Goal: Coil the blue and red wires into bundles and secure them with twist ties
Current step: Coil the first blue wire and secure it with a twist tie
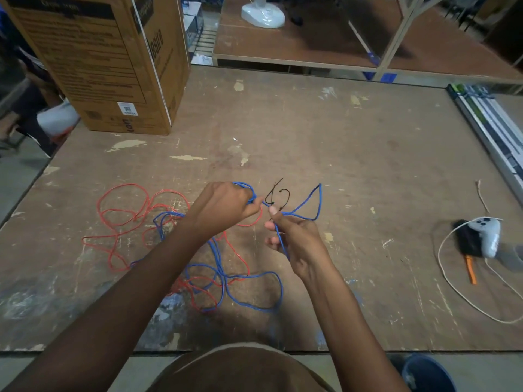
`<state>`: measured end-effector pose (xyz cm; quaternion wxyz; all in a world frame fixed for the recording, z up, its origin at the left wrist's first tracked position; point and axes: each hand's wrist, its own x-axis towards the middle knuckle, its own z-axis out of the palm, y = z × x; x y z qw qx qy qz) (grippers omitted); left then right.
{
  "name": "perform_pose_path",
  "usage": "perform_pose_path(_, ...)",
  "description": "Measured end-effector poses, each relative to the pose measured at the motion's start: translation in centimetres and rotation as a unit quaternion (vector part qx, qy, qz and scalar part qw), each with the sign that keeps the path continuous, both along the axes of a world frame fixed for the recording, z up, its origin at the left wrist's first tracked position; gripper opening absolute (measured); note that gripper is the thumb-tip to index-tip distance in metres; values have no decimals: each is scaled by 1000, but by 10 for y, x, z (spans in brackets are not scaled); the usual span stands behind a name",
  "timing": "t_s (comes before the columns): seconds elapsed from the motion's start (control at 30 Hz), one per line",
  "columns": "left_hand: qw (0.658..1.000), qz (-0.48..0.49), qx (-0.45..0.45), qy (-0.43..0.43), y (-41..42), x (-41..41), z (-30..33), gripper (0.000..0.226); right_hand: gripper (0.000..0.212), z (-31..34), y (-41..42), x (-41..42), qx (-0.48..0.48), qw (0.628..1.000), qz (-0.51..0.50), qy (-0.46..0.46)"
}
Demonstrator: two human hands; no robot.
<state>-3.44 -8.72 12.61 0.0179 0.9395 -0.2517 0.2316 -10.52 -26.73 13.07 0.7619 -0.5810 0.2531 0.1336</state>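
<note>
You are early in the job. Your left hand (pixel 226 206) grips a small gathered bunch of the blue wire (pixel 223 274), and your right hand (pixel 294 241) pinches a strand of it, with black twist ties (pixel 278 198) lying just beyond your fingers at twelve o'clock. Most of the blue wire lies loose on the table (pixel 353 154) at six o'clock from your hands, tangled with the red wire (pixel 121 213), which sprawls uncoiled at nine o'clock. Neither bundle looks finished or tied.
</note>
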Motion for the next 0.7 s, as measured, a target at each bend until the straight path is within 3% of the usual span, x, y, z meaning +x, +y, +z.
perform_pose_path(0.13,999,9,37,3,10,2,-11,48,55,15,-9,-12,-76,992,99,-20)
perform_pose_path(0.2,999,1,44,18,12,0,-13,49,33,20,-17,-14,-212,961,166,-60)
perform_pose_path(0.27,998,-24,47,27,11,-4,-13,50,11,22,-24,-14,-440,860,219,-137)
perform_pose_path(0.33,996,-68,60,19,8,-10,-12,51,14,23,-24,-11,-616,721,232,-216)
perform_pose_path(0.37,993,-92,66,18,5,-16,-10,49,14,24,-23,-8,-653,680,227,-243)
perform_pose_path(0.4,990,-124,63,19,2,-21,-8,48,13,25,-25,-2,-663,664,220,-266)
perform_pose_path(0.5,970,-235,36,45,-6,-37,6,49,11,21,-41,23,-617,670,255,-325)
perform_pose_path(0.57,956,-285,-13,73,-8,-46,20,46,9,16,-57,41,-528,717,334,-308)
perform_pose_path(0.7,888,-262,-270,263,-6,-49,52,37,8,-8,-71,52,-387,772,449,-228)
